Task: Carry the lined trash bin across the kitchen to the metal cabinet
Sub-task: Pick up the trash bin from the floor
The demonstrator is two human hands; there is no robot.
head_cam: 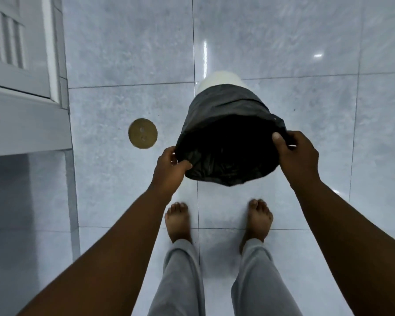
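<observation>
While both the left hand [170, 165] and right hand [294, 153] are gripping the bin [228, 124] rim, the carry is only beginning, no cabinet showing beyond the bin.

Glossy grey tiled floor [123, 53], round brass drain cover [142, 133] set in it, two bare feet [177, 221] standing on it

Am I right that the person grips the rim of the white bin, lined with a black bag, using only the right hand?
Not quite. The head view shows both hands on the rim of the white bin lined with a black bag: the left hand and the right hand, on opposite sides.
</observation>
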